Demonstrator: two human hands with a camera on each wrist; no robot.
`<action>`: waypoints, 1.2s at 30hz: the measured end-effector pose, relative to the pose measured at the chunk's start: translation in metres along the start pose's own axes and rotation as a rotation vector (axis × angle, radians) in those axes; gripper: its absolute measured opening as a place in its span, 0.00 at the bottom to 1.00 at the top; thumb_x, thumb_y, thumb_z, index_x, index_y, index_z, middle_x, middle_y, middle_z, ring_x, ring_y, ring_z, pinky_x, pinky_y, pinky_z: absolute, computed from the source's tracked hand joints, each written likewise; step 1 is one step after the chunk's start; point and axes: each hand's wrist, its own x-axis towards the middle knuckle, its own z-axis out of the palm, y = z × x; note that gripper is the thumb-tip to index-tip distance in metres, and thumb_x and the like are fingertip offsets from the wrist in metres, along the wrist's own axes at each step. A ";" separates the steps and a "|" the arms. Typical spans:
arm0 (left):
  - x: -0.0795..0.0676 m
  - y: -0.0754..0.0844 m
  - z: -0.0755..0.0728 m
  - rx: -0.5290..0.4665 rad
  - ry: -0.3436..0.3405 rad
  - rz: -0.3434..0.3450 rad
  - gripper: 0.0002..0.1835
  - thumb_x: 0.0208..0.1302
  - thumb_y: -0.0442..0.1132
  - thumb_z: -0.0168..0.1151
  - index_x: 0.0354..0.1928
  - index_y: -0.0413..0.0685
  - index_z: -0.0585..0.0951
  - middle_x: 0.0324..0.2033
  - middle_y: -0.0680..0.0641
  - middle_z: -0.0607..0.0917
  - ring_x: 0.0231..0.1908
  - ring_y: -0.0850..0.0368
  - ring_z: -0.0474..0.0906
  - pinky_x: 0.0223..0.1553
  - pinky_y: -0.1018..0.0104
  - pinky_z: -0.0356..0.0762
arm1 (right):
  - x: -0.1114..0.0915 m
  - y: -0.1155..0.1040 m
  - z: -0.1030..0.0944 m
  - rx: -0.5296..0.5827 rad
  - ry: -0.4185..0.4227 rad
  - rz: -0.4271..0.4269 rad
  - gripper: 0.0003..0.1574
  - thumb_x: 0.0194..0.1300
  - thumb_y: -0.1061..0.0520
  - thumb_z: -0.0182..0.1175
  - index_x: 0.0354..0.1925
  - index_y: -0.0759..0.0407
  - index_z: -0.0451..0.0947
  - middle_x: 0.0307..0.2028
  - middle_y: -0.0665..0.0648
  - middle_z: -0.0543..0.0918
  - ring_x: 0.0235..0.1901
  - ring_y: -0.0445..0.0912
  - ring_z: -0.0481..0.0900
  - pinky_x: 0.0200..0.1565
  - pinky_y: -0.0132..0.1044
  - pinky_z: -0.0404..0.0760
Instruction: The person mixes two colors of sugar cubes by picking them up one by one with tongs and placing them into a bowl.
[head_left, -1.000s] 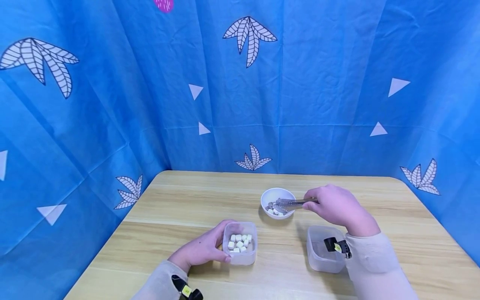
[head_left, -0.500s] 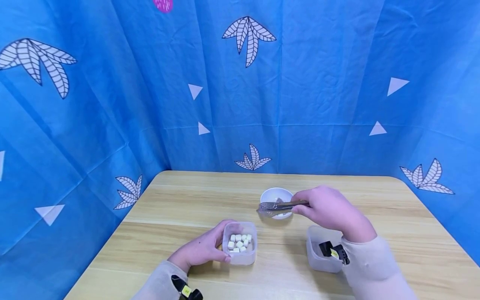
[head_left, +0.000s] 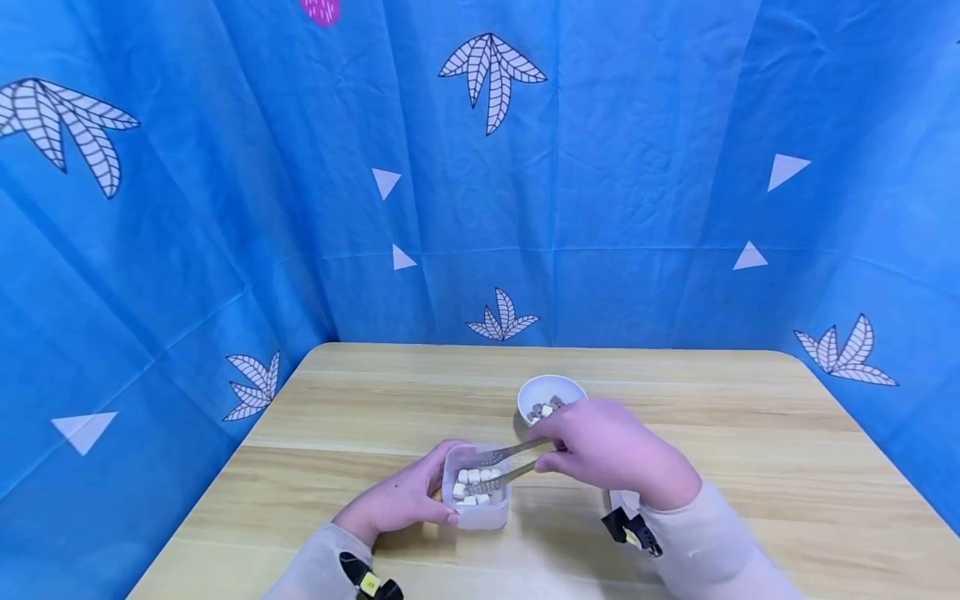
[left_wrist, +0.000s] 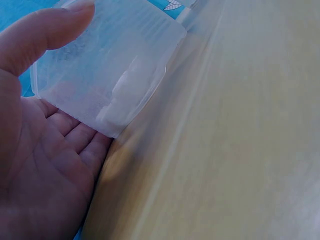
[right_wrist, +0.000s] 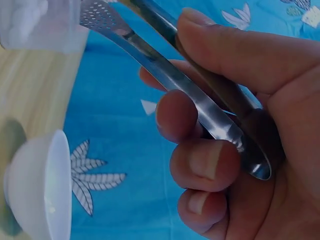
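Note:
My left hand (head_left: 401,497) holds a clear square plastic container (head_left: 483,519) on the table, thumb on the near side and fingers around the far left. In the left wrist view the thumb presses the container's wall (left_wrist: 135,45). Several white cubes (head_left: 472,477) lie inside. My right hand (head_left: 615,450) grips metal tongs (right_wrist: 175,82) with perforated ends. The tongs' arms are spread apart, and their tips reach into the container, overlapping the cubes in the head view. Behind stands a white bowl (head_left: 529,393) with greyish-brown and white cubes (head_left: 546,408), partly covered by the right hand.
A second clear plastic container (head_left: 625,502) stands to the right, mostly hidden under my right wrist and its camera. The wooden table (head_left: 405,383) ends at a blue patterned curtain (head_left: 637,183) at the back and sides.
My right hand has carried the tongs from the bowl leftward and nearer, down into the container, and their arms have spread. The left hand keeps its hold.

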 end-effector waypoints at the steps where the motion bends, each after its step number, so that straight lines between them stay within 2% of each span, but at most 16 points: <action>1: 0.000 0.000 0.000 -0.003 -0.002 -0.002 0.45 0.56 0.41 0.72 0.74 0.57 0.60 0.69 0.50 0.70 0.69 0.50 0.66 0.70 0.66 0.60 | 0.002 -0.002 0.003 -0.003 -0.014 0.002 0.15 0.61 0.41 0.70 0.45 0.41 0.88 0.24 0.34 0.76 0.22 0.31 0.69 0.25 0.33 0.72; 4: -0.001 0.001 0.001 0.005 -0.001 -0.014 0.46 0.56 0.41 0.72 0.74 0.56 0.59 0.69 0.50 0.70 0.68 0.51 0.66 0.70 0.66 0.60 | 0.006 -0.007 0.009 -0.002 -0.039 -0.013 0.12 0.60 0.43 0.72 0.43 0.39 0.87 0.21 0.32 0.71 0.22 0.31 0.69 0.24 0.33 0.70; 6: -0.001 0.001 0.001 0.011 0.000 -0.018 0.46 0.55 0.42 0.72 0.74 0.55 0.59 0.69 0.49 0.70 0.68 0.51 0.66 0.70 0.65 0.60 | 0.008 -0.011 0.014 0.003 -0.051 -0.020 0.11 0.60 0.44 0.72 0.43 0.38 0.87 0.21 0.32 0.71 0.21 0.31 0.69 0.24 0.33 0.71; 11: -0.001 0.003 0.002 0.007 0.001 -0.032 0.47 0.54 0.42 0.73 0.75 0.56 0.59 0.69 0.50 0.70 0.69 0.51 0.65 0.71 0.65 0.58 | 0.013 -0.020 0.023 -0.050 -0.052 -0.034 0.11 0.58 0.45 0.73 0.41 0.39 0.88 0.28 0.34 0.81 0.26 0.32 0.76 0.27 0.34 0.75; 15: -0.002 0.003 0.002 0.011 0.005 -0.047 0.48 0.55 0.42 0.73 0.75 0.57 0.59 0.69 0.51 0.71 0.69 0.51 0.64 0.71 0.67 0.57 | 0.015 -0.029 0.029 -0.101 -0.036 -0.022 0.09 0.56 0.45 0.74 0.37 0.40 0.87 0.33 0.38 0.86 0.30 0.34 0.79 0.26 0.36 0.76; 23: -0.003 0.001 0.003 0.030 0.019 -0.049 0.47 0.55 0.43 0.73 0.75 0.58 0.58 0.70 0.49 0.70 0.70 0.50 0.65 0.69 0.68 0.59 | 0.016 -0.036 0.032 -0.176 -0.012 0.021 0.09 0.56 0.44 0.74 0.30 0.41 0.83 0.26 0.38 0.81 0.23 0.35 0.73 0.21 0.37 0.69; 29: -0.003 0.001 0.005 0.027 0.024 -0.050 0.48 0.55 0.42 0.72 0.75 0.56 0.58 0.70 0.49 0.69 0.68 0.52 0.67 0.69 0.68 0.61 | 0.014 -0.032 0.031 -0.166 0.029 -0.004 0.10 0.55 0.43 0.74 0.29 0.40 0.82 0.24 0.37 0.80 0.22 0.35 0.73 0.22 0.37 0.68; 36: -0.002 0.002 0.003 0.032 0.025 -0.059 0.47 0.55 0.43 0.73 0.75 0.57 0.59 0.70 0.51 0.70 0.69 0.53 0.65 0.69 0.68 0.59 | 0.012 -0.025 0.024 -0.102 0.044 -0.017 0.07 0.58 0.44 0.73 0.32 0.40 0.85 0.25 0.34 0.79 0.22 0.34 0.71 0.25 0.36 0.73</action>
